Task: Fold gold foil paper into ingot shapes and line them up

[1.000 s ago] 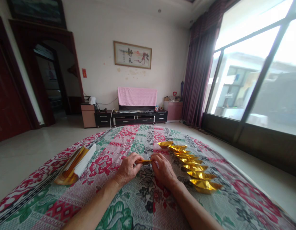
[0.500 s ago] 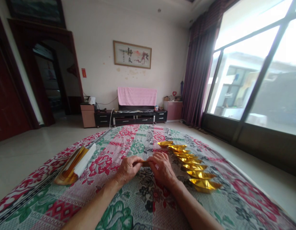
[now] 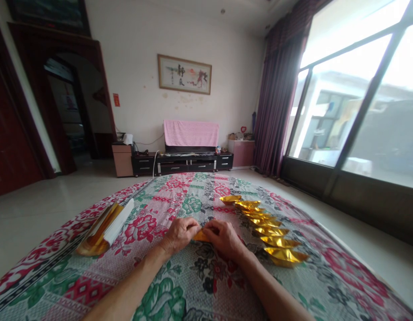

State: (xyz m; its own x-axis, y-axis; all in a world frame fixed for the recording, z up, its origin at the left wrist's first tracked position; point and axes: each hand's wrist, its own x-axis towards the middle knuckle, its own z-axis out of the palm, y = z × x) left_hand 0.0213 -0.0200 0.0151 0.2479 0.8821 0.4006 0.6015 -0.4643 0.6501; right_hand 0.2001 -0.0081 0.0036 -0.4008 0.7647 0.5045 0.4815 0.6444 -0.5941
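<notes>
A small piece of folded gold paper is held between both hands above the flowered cloth. My left hand pinches its left end with curled fingers. The fingers of my right hand are bent over its right side, partly hiding it. To the right, several shiny gold boat-shaped paper pieces stand in a slanting row. On the left lies a curled stack of gold and white paper sheets, apart from my hands.
The round table's patterned cloth reaches forward. Beyond it are a low black cabinet, a pink cloth over a screen, and a purple curtain beside large windows.
My right hand's fingers have curled in and its knuckles turned. More of the gold paper shows between my hands, slightly lower. The row and the stack stay put.
</notes>
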